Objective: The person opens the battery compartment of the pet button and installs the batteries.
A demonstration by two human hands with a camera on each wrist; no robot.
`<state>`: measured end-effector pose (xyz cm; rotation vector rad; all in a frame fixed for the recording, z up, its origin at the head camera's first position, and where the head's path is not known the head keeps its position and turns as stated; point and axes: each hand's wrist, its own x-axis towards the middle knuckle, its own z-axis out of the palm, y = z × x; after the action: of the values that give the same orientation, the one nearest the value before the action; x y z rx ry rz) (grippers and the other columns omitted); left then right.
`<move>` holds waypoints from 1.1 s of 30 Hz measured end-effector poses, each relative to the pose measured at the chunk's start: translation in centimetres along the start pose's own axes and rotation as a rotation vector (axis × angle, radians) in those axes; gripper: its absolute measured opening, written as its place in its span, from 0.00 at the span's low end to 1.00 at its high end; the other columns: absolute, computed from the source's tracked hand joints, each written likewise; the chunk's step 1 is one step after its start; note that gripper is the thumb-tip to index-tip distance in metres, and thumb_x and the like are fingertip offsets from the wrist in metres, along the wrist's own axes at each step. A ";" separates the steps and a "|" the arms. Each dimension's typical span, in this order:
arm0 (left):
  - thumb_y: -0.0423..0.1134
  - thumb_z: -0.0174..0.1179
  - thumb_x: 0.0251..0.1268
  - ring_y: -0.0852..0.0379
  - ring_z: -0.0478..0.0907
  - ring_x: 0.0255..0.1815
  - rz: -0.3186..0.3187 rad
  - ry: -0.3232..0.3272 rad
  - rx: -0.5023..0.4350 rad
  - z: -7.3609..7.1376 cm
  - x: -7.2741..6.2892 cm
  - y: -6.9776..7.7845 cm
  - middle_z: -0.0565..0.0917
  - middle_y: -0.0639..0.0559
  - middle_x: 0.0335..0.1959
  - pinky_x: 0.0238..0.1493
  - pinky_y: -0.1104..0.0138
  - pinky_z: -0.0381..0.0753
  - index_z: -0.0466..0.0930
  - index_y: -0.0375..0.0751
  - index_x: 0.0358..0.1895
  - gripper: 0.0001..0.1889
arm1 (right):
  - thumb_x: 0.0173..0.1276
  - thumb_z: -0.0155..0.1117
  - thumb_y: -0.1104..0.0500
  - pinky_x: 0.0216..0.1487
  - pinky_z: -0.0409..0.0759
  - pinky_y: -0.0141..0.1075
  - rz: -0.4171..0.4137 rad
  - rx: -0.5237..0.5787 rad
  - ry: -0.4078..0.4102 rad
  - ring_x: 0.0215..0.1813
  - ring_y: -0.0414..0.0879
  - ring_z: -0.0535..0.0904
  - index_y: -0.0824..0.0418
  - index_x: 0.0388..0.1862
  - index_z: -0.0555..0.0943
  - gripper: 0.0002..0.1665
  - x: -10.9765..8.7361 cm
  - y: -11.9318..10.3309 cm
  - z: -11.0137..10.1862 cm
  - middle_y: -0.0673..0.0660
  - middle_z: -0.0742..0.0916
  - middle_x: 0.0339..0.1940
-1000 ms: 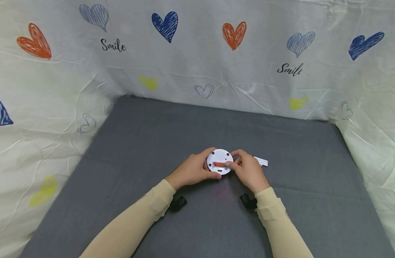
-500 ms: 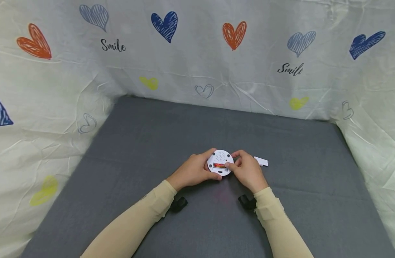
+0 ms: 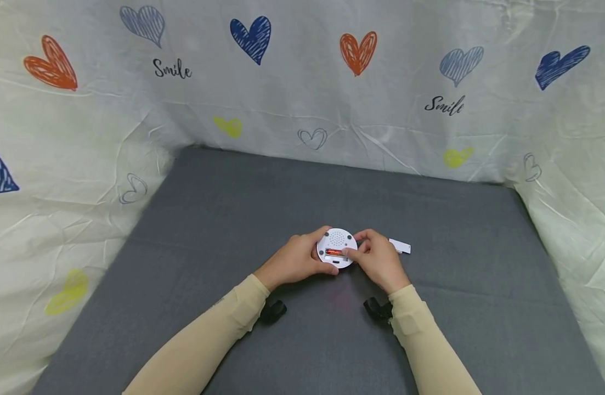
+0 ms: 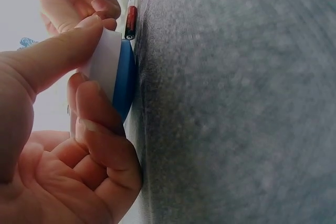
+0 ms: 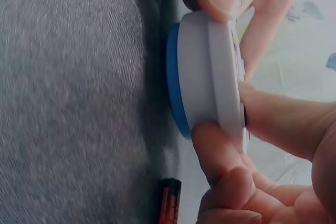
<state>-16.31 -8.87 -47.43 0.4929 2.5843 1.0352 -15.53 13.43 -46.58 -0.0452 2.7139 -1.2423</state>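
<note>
A round white device (image 3: pixel 337 238) with a blue underside, a patch of small holes and dark feet is held with its battery compartment facing up. My left hand (image 3: pixel 298 258) grips its left rim, thumb on the near edge and fingers around the far side. In the compartment lies a red battery (image 3: pixel 334 253), its right end covered by my right thumb. My right hand (image 3: pixel 381 260) pinches the device's right side: in the right wrist view the thumb (image 5: pixel 278 119) presses on the face, while the index finger (image 5: pixel 212 148) touches the side wall.
A white rectangular piece (image 3: pixel 403 247) lies on the grey tabletop (image 3: pixel 263 197), partly behind my right hand. In the right wrist view, another red and black battery (image 5: pixel 169 203) lies near the device. A white curtain with printed hearts (image 3: pixel 282 104) encloses the table's back and sides.
My right thumb has shifted slightly left over the battery, leaving less of it visible. Left hand and device stay nearly still.
</note>
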 end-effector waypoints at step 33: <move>0.57 0.82 0.59 0.60 0.77 0.27 -0.053 0.015 -0.029 0.2 0.0 -0.2 0.83 0.55 0.29 0.34 0.64 0.75 0.63 0.53 0.85 0.53 | 0.66 0.81 0.58 0.54 0.74 0.50 -0.072 -0.333 -0.016 0.47 0.54 0.80 0.56 0.41 0.92 0.07 0.1 1.5 -2.5 0.53 0.90 0.34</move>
<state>-16.26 -8.86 -47.67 0.4083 2.5775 1.0609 -16.00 16.31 -46.11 -0.1924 2.8963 -0.7875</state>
